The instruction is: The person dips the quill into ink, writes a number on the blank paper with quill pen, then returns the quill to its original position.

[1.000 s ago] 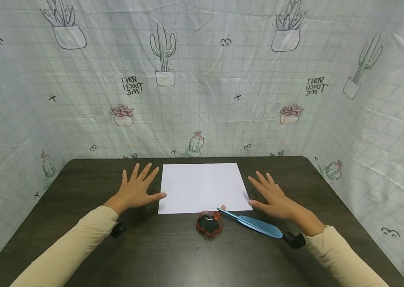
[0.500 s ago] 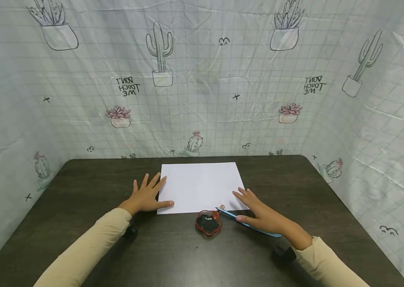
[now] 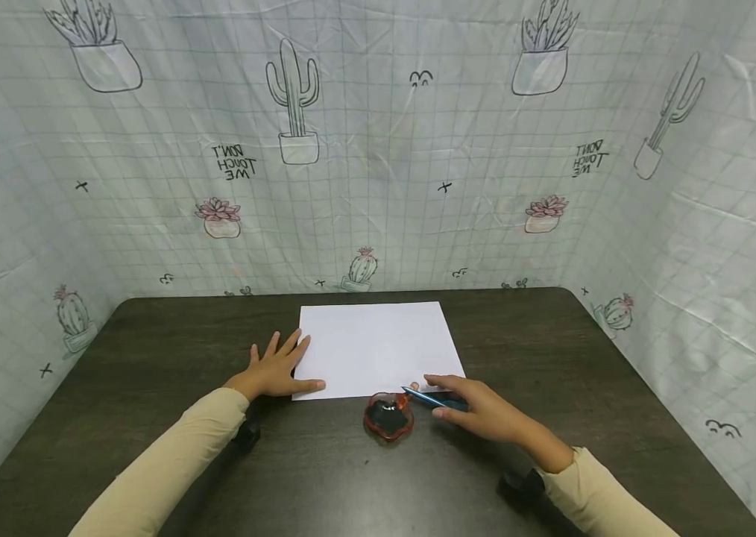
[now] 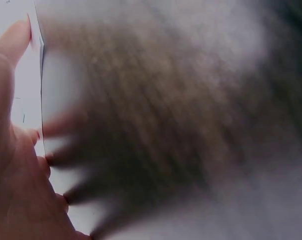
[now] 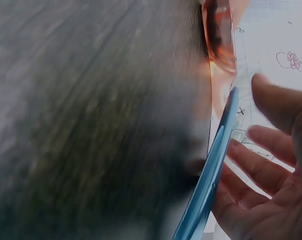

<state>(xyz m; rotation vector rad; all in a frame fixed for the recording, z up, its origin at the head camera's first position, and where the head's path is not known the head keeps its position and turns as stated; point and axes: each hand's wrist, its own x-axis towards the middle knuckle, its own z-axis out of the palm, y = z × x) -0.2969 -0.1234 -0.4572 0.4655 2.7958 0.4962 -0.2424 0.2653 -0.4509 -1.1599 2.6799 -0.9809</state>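
A sheet of white paper (image 3: 378,347) lies flat on the dark table. My left hand (image 3: 273,373) rests at its left edge with fingers spread, the thumb and fingertips over the paper. A small reddish see-through dish (image 3: 388,419) with dark liquid sits just in front of the sheet. A blue feather quill pen (image 3: 420,395) leans with its tip over the dish's handle. My right hand (image 3: 482,410) reaches around the quill. In the right wrist view the quill's shaft (image 5: 210,165) passes in front of the loosely bent fingers, and the thumb stands apart from it.
The dark wooden table (image 3: 284,470) ends at a white cloth backdrop (image 3: 385,186) printed with cacti, which also runs along both sides. A small black device (image 3: 246,432) hangs under the left wrist, and another (image 3: 520,485) under the right.
Both hands have come inward. The left settled onto the paper's left edge; the right moved left and down from beside the paper to the quill, its fingers drawing closer together.
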